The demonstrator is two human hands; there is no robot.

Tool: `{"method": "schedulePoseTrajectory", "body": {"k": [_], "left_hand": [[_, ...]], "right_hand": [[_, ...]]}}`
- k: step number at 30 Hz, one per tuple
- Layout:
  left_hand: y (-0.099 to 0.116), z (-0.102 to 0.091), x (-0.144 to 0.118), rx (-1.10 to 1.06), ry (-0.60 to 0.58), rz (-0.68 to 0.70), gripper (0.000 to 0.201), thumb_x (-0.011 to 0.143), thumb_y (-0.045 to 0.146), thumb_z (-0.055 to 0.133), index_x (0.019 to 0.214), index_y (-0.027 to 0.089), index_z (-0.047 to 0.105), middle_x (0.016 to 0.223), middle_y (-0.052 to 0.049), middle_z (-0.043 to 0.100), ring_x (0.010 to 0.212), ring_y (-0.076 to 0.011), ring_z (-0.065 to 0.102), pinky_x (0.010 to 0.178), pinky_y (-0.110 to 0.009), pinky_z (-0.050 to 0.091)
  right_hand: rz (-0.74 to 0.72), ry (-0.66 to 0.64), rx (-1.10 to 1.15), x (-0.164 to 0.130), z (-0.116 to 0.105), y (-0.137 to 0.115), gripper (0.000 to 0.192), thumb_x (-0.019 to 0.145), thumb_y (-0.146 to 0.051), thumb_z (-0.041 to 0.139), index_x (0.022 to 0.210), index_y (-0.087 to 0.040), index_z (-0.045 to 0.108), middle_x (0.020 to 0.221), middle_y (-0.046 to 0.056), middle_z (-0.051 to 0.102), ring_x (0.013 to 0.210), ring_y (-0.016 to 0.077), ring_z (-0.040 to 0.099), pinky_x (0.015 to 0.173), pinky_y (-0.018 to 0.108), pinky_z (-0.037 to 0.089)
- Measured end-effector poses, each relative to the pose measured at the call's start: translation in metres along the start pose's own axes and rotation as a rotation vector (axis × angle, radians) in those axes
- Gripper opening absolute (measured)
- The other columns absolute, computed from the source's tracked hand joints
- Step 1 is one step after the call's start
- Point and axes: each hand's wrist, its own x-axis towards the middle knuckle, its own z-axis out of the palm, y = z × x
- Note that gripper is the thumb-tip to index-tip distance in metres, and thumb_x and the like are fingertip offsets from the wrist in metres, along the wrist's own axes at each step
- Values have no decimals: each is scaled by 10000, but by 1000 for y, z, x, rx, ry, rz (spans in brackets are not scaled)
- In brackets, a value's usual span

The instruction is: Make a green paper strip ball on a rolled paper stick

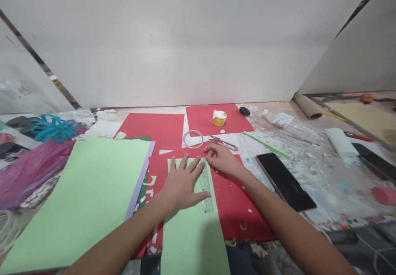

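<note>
My left hand (182, 182) lies flat, fingers spread, pressing a clear plastic ruler (206, 192) down on a light green paper strip (192, 229). The strip rests on a red sheet (235, 200). My right hand (220, 157) sits at the ruler's far end with its fingers curled near the strip's top edge; whether it holds anything is hidden. Just beyond it lie pink-handled snips (224, 142) and a white ring (193, 138).
A stack of light green and purple sheets (83, 200) lies to the left. A dark phone (284, 181) lies to the right, a glue pot (219, 118) on a far red sheet, a green stick (267, 144), paper rolls (340, 141) and scraps at the right.
</note>
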Motion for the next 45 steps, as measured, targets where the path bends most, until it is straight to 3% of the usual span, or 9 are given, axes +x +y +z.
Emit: {"method": "schedulePoseTrajectory", "body": {"k": [5,10,23,31,36,45], "left_hand": [[-1,2,0,-7,2,0,903,824,814,220,1537,260,205,1598,-35,190,1447,-439,87,1083,-737,33],[-1,2,0,-18,10,1,891,830,807,221,1536,265,212,1600,-24,173,1450,-433,78,1089,-732,9],[-1,4,0,-14,13,-17,926,820,819,208,1539,236,204,1600,-18,176,1450,-435,75,1094,-732,40],[1,3,0,-5,-16,-21,933,822,809,230,1538,212,212,1602,-36,174,1452,-437,60,1095,-731,58],[1,3,0,-14,-9,-19,922,823,809,233,1543,235,191,1601,-27,174,1458,-423,39,1105,-718,25],[1,1,-1,-30,-59,-40,947,810,827,209,1551,241,137,1611,-6,90,1457,-426,15,1106,-713,4]], "right_hand": [[-135,145,-169,1,6,2,214,722,-74,530,884,-187,611,712,-7,651,609,131,597,551,227,423],[-160,180,-213,1,12,3,200,718,-74,525,850,-183,628,718,3,667,639,141,584,587,243,408],[-65,67,-186,-6,-3,-8,208,780,-109,513,952,-180,606,750,16,657,686,152,596,626,244,414],[-111,96,-253,-8,7,-6,218,756,-76,518,926,-177,610,762,28,662,686,154,595,602,241,399],[-53,51,-174,-9,4,-9,241,760,-107,518,970,-183,606,761,23,668,673,151,607,590,240,415],[-38,-24,-208,-17,-6,-11,297,700,-106,569,989,-171,590,701,3,678,673,160,630,597,240,427]]}}
